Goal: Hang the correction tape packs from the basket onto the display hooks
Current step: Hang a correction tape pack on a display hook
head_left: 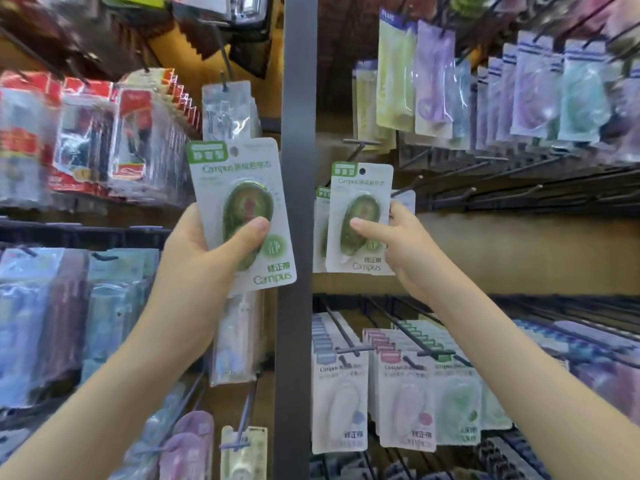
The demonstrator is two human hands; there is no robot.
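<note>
My left hand (204,251) grips a white card pack with a green correction tape (239,188), held upright left of the grey shelf post. My right hand (398,244) pinches a second, identical green pack (360,192) with the thumb on its blister, right of the post. Behind that pack another green pack (320,216) shows at its left edge. An empty black display hook (356,148) juts out just above the right pack's hang hole. The basket is out of view.
A grey upright post (298,237) splits the display. Several empty black hooks (485,188) run to the right. Below hang rows of pastel tape packs (398,403). Purple and teal packs (540,95) hang upper right, red packs (90,133) upper left.
</note>
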